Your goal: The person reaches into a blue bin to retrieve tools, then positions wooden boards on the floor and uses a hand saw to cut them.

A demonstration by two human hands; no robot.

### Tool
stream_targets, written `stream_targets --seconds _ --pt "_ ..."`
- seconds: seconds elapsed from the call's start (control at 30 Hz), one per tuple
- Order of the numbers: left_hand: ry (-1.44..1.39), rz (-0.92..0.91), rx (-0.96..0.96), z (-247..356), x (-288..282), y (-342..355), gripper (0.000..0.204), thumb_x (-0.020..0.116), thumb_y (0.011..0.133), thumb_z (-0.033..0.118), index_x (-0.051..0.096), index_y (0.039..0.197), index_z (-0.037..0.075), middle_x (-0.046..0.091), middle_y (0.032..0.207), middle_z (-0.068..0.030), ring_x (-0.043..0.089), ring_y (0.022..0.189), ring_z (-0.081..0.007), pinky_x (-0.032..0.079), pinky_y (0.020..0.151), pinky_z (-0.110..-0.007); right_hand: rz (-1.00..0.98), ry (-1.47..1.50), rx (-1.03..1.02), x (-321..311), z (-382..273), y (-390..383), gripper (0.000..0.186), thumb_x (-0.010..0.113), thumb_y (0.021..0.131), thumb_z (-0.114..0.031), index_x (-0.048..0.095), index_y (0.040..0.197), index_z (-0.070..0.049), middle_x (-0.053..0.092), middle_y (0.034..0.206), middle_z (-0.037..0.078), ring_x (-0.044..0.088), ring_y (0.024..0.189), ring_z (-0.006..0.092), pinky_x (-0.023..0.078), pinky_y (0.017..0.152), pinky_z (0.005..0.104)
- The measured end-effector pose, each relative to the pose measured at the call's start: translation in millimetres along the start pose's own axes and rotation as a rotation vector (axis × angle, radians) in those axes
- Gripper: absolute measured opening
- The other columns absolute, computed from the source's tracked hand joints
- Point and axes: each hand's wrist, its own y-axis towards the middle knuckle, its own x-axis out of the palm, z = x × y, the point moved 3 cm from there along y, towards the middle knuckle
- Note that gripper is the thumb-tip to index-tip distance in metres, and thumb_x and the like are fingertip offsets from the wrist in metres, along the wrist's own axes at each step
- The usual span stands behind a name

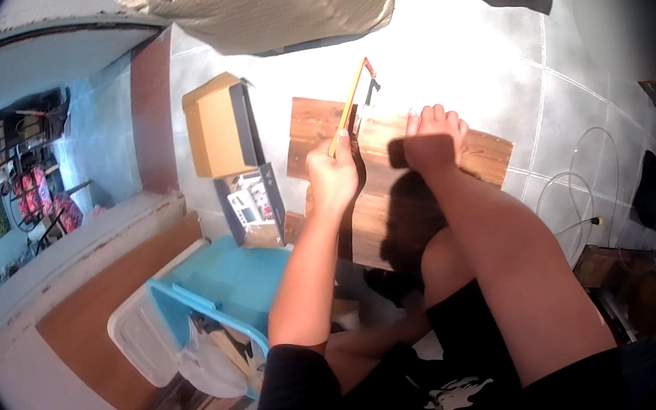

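A tool that looks like a hacksaw (350, 108), with a slim yellow-orange frame and a red bent end, is in my left hand (332, 173). My fingers are closed round its near end, and its far end points away from me over the floor. Beneath it lies a brown wooden board (383, 219) with visible grain. My right hand (436, 141) is closed at the board's far edge, fingers curled; what lies under the palm is hidden. A dark shadow falls across this hand and the board. My bare knee is close to the board's near right side.
An open cardboard box (219, 132) with small items stands to the left. Nearer is a turquoise plastic bin (225, 271) with wood scraps and a plastic bag. A beige covered bulk (295, 4) lies beyond; a clear hose (578, 174) coils on the tiles at right.
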Motion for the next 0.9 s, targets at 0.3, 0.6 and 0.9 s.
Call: stream_targets --seconds 0.3,0.6,0.9 --pt "0.019 -0.02 0.0 -11 -23 -27 0.046 0.056 0.106 0.032 0.071 0.079 -0.002 0.05 0.052 0.0014 0.045 0.047 -0.0067 0.034 0.045 -0.028 0.094 0.029 -0.007 3 3 -2 0.043 0.043 0.104 -0.039 0.069 0.098 -0.005 0.064 0.101 0.013 0.055 0.101 0.0308 0.036 0.098 0.0469" --pt "0.008 -0.006 0.005 -19 -22 -48 0.042 0.056 0.107 0.03 0.072 0.083 -0.002 0.049 0.055 0.003 0.043 0.051 -0.0053 0.035 0.047 -0.028 0.0 -0.011 0.057 -1 2 1 0.042 0.043 0.105 -0.039 0.068 0.101 -0.006 0.063 0.102 0.012 0.054 0.104 0.0299 0.035 0.1 0.0455" --pt "0.0 -0.116 -0.035 -4 -10 -9 0.038 0.057 0.106 0.028 0.071 0.091 -0.004 0.056 0.064 -0.0059 0.049 0.061 -0.0115 0.043 0.057 -0.033 -0.025 -0.054 0.026 -3 -10 1 0.031 0.051 0.1 -0.032 0.068 0.093 -0.007 0.063 0.1 0.011 0.056 0.098 0.0307 0.038 0.096 0.046"
